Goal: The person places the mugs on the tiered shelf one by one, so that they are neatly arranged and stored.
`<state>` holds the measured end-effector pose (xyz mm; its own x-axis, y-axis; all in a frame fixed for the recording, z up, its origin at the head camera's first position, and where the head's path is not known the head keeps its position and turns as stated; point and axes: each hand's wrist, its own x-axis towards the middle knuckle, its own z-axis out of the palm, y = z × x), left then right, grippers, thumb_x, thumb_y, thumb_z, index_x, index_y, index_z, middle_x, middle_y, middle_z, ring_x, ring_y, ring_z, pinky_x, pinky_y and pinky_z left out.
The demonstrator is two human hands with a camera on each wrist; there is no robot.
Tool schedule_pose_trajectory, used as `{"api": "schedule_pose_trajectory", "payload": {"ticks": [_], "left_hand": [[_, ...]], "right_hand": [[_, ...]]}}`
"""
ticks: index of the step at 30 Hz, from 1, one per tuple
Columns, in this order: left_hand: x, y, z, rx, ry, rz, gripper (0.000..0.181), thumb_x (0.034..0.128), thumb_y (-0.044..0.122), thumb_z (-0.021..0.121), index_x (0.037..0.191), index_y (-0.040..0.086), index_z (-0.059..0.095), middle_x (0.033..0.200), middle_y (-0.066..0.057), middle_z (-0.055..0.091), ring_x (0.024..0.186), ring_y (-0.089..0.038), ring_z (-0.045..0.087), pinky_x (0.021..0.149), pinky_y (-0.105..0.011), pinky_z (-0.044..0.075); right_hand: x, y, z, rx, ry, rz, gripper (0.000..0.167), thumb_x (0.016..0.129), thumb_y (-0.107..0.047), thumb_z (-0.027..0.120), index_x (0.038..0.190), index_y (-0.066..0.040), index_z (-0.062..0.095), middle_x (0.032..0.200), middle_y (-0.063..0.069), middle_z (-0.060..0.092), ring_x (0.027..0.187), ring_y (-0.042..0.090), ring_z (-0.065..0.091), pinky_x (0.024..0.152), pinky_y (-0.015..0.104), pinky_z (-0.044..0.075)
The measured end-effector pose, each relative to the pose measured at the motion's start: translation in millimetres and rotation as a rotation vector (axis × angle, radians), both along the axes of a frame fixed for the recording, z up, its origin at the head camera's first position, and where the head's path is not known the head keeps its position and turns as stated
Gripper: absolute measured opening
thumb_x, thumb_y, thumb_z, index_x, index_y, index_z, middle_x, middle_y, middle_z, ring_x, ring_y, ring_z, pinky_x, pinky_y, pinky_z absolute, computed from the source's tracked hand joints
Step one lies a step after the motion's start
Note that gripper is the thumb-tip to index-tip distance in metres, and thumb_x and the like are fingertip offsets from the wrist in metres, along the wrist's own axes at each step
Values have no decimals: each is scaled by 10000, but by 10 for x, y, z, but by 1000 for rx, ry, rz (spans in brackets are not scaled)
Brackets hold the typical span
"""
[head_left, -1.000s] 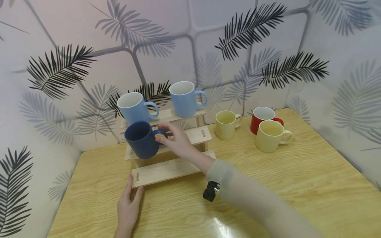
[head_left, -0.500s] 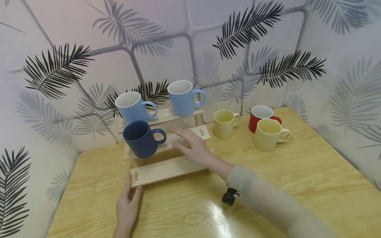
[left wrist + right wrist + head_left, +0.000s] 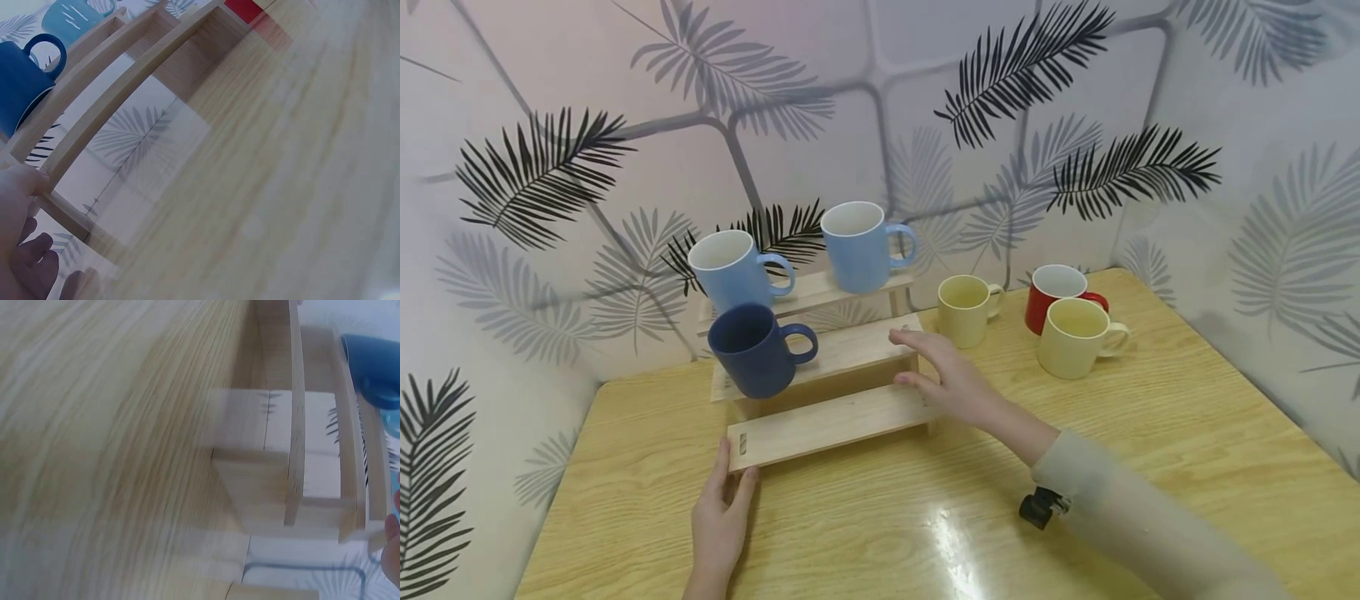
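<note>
A three-tier wooden rack (image 3: 831, 427) stands against the wall. On its middle tier, at the left, sits a dark blue mug (image 3: 752, 354), upright with its handle to the right. Two light blue mugs (image 3: 730, 271) (image 3: 857, 254) are on the top tier. My left hand (image 3: 718, 521) holds the bottom tier's left end between thumb and fingers; the left wrist view shows the hand (image 3: 22, 231) at that corner. My right hand (image 3: 958, 383), fingers extended and holding nothing, is by the rack's right end; whether it touches the wood I cannot tell.
To the rack's right, on the wooden table (image 3: 1150, 467), stand a yellow mug (image 3: 964, 315), a red mug (image 3: 1042, 310) with a white inside, and another yellow mug (image 3: 1070, 346) in front of the red one. A patterned wall (image 3: 820, 158) rises behind.
My right hand has let go of the dark blue mug's handle and moved right, to the rack's right end. The mug stays on the middle tier; my left hand keeps its hold.
</note>
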<state>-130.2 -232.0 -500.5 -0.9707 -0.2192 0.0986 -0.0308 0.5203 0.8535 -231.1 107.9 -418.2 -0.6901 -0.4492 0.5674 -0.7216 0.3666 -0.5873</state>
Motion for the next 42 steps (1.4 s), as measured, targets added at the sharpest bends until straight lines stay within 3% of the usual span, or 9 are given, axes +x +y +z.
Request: {"api": "schedule_pose_trajectory", "payload": {"ticks": [13, 18, 21, 24, 31, 42], "left_hand": [[10, 2, 7, 5, -9, -5, 710, 969, 406, 536, 1525, 127, 194, 1551, -71, 222, 1387, -297, 269, 1050, -311, 331], [9, -1, 2, -1, -14, -5, 709, 970, 412, 532, 1526, 136, 190, 1553, -64, 217, 1392, -291, 257, 1057, -320, 326], [12, -4, -3, -6, -7, -1, 703, 972, 408, 532, 1525, 135, 195, 1549, -77, 228, 1381, -308, 280, 1050, -323, 335], [13, -6, -8, -9, 0, 0, 702, 972, 404, 535, 1523, 128, 200, 1545, -90, 236, 1371, -325, 298, 1043, -326, 342], [8, -3, -6, 7, 2, -2, 702, 970, 401, 541, 1522, 129, 202, 1545, -82, 235, 1370, -317, 302, 1044, -316, 341], [7, 9, 25, 42, -31, -15, 723, 967, 440, 520, 1530, 156, 167, 1552, -82, 213, 1380, -285, 285, 1060, -304, 332]], "right_hand": [[20, 560, -82, 13, 43, -119, 549, 844, -36, 714, 1344, 4, 491, 1287, 148, 565, 1226, 297, 483, 1043, 460, 395], [-23, 803, -143, 48, 219, -189, 540, 779, -10, 762, 1269, 39, 540, 1194, 162, 613, 1128, 337, 531, 973, 496, 422], [-75, 964, -206, 104, 357, -227, 455, 836, -124, 738, 1224, 44, 569, 1153, 168, 633, 1067, 343, 562, 928, 495, 440], [-119, 1122, -272, 141, 430, -255, 430, 889, -229, 688, 1197, 52, 585, 1125, 178, 641, 1032, 344, 576, 908, 479, 449], [-138, 1438, -310, 229, 383, -370, 504, 741, -33, 789, 1198, 45, 592, 1099, 186, 639, 1019, 356, 570, 905, 481, 449], [-113, 1861, -283, 257, 289, -538, 534, 751, -46, 788, 1224, 34, 553, 1162, 214, 582, 1060, 419, 510, 878, 582, 406]]}}
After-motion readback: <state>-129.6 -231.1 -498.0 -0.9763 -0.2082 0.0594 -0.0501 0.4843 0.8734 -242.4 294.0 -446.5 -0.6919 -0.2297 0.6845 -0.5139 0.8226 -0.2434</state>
